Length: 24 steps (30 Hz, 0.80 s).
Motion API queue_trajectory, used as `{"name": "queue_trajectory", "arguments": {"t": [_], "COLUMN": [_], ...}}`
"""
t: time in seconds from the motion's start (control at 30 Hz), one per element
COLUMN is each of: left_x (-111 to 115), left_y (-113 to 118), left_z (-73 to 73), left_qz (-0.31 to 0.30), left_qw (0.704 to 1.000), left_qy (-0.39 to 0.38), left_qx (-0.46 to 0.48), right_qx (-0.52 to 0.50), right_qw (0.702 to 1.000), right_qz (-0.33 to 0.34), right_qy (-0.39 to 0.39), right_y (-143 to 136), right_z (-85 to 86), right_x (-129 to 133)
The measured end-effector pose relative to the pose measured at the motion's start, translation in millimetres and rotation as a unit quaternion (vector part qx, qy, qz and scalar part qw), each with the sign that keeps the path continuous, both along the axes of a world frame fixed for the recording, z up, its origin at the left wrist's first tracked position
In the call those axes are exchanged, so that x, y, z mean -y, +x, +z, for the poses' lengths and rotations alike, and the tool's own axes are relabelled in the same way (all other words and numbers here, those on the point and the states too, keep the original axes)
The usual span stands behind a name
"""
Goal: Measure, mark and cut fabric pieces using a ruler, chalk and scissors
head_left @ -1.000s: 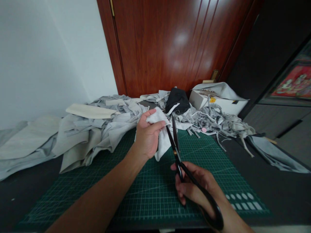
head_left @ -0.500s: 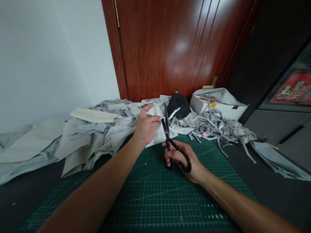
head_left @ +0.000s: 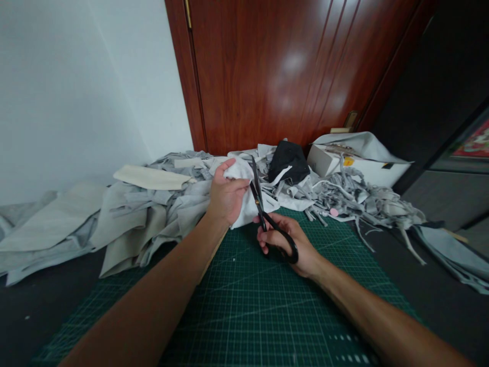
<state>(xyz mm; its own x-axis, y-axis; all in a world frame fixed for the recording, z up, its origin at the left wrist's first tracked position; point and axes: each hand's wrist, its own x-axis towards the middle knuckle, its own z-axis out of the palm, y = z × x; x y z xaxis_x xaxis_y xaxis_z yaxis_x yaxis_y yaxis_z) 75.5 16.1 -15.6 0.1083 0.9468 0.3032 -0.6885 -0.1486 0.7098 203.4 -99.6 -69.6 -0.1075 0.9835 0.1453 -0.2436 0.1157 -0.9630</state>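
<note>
Mid-frame | left grip [head_left: 226, 200] pinching limp white cloth [head_left: 248, 208] | right grip [head_left: 292, 230] holding long-bladed black scissors [head_left: 258, 204] | keep cloth taut; blade contact unclear

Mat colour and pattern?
Green with a lighter grid; the mat shows best in the head view, the only one.

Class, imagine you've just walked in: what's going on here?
A person's left hand holds up a piece of white fabric, while the right hand grips black-handled scissors, blades parted beside the fabric. Whether they are cutting into it is hard to tell. Both hands are above the far part of a green cutting mat. Pale fabric pieces lie heaped to the left, grey fabric strips to the right.
</note>
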Motion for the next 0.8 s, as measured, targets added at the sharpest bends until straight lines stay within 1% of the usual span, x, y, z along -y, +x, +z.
{"name": "queue_trajectory", "arguments": {"t": [0.13,0.27,0.53,0.8], "left_x": [13,23,30,40], "left_y": [6,7,1,5], "left_z": [2.1,1.9,-0.8,-3.2], "left_qz": [0.001,-0.003,-0.021,-0.029], "left_qw": [0.999,0.998,0.998,0.997], "left_qy": [0.034,0.056,0.066,0.075], "left_qx": [0.001,-0.006,0.003,-0.005], "right_qx": [-0.006,0.006,0.005,0.001], "right_qw": [1.0,1.0,1.0,1.0], "right_qz": [-0.019,-0.029,-0.017,-0.008], "right_qy": [0.005,0.01,0.008,0.007], "right_y": [1,1,4,7], "right_z": [-0.1,1.9,0.2,2.1], "right_x": [7,11,15,18]}}
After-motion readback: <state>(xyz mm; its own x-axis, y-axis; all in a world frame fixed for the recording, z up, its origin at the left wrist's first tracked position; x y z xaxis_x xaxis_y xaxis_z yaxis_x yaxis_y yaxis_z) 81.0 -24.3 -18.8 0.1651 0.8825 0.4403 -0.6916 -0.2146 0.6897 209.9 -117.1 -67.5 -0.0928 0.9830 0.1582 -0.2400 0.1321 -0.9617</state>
